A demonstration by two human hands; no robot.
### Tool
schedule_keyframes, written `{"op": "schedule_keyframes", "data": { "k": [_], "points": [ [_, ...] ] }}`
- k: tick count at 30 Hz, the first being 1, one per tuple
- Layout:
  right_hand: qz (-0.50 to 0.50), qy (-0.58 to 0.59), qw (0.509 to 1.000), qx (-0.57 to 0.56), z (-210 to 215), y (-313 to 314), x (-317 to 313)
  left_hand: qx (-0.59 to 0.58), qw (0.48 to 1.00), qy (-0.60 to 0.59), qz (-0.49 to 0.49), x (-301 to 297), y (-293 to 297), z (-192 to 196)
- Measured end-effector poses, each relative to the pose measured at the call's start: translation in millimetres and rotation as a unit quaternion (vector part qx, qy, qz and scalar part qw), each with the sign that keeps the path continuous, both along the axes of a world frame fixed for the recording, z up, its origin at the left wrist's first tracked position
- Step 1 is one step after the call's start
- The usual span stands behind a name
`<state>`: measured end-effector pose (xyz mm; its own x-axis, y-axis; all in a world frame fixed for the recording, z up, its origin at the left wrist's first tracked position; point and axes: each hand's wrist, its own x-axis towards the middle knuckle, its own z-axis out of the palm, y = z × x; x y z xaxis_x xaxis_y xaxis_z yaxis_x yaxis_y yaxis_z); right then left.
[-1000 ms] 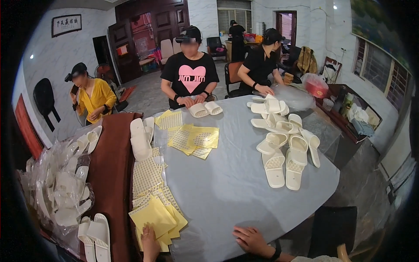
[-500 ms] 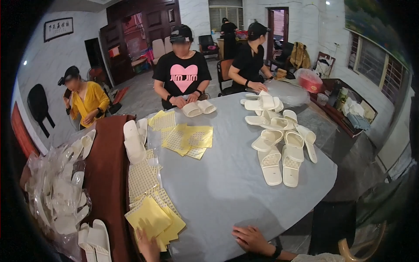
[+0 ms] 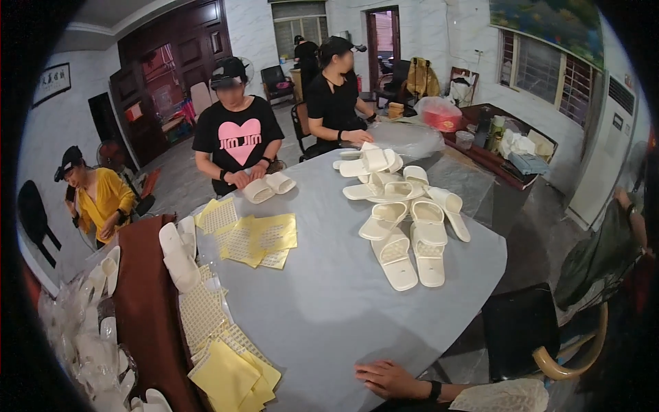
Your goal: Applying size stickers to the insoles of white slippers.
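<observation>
Sheets (image 3: 223, 375), yellow and overlapping, lie along the left side of the grey-covered desk (image 3: 322, 302); cream slippers (image 3: 430, 268) cluster toward its far right. The right hand (image 3: 389, 379) rests there, loose and holding nothing; the left is out of view, its grip impossible to tell.

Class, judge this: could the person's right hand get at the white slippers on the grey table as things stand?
Probably yes, with a forward stretch: the right hand rests on the grey table, and nothing visible lies between it and the nearest white slippers.
</observation>
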<state>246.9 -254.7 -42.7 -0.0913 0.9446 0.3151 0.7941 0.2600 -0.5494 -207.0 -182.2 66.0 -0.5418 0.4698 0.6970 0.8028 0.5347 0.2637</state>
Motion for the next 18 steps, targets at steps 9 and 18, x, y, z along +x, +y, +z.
{"op": "schedule_keyframes", "data": {
  "k": [9,18],
  "points": [
    [-0.011,-0.012,1.0,-0.004,5,-1,0,0.04,0.975,-0.099,-0.196,12,-8,12],
    [-0.009,0.006,1.0,0.019,7,0,0,0.071,0.89,-0.188,-0.408,38,19,30]
  ]
}}
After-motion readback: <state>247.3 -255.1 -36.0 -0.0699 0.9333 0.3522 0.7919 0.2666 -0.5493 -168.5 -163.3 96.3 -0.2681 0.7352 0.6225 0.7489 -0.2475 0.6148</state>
